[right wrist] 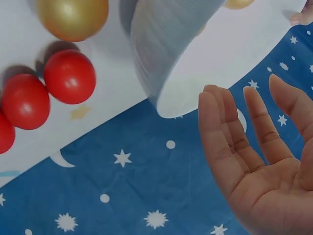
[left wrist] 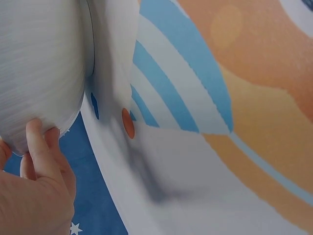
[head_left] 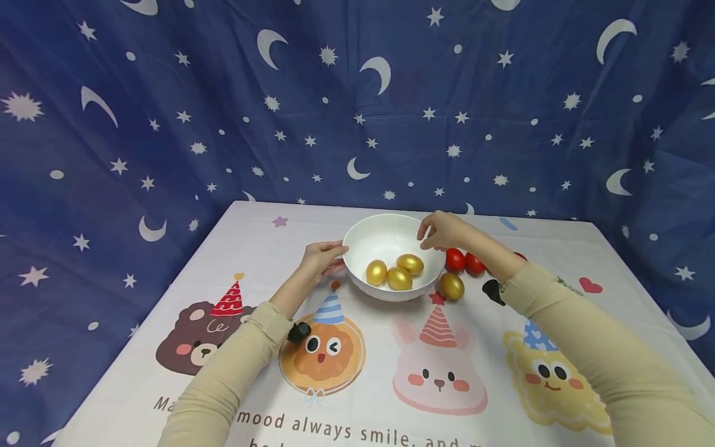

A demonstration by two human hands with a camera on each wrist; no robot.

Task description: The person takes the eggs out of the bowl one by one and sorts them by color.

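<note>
A white bowl (head_left: 368, 245) stands at the far middle of the table with three golden eggs (head_left: 399, 279) inside. My left hand (head_left: 321, 261) holds the bowl's left side, thumb at the rim; in the left wrist view its fingers (left wrist: 41, 152) press the outer wall. Over the bowl's right rim hovers my right hand (head_left: 444, 231), its fingers loosely bent. The right wrist view shows that hand (right wrist: 264, 156) with nothing in its grasp. Just right of the bowl lies another golden egg (head_left: 452, 286), apart from the hand.
Several red eggs (head_left: 475, 265) lie right of the bowl, partly behind my right forearm. Cartoon figures and lettering are printed on the white tablecloth (head_left: 374, 372). A dark blue curtain (head_left: 313, 149) with moons and stars hangs behind the table's far edge.
</note>
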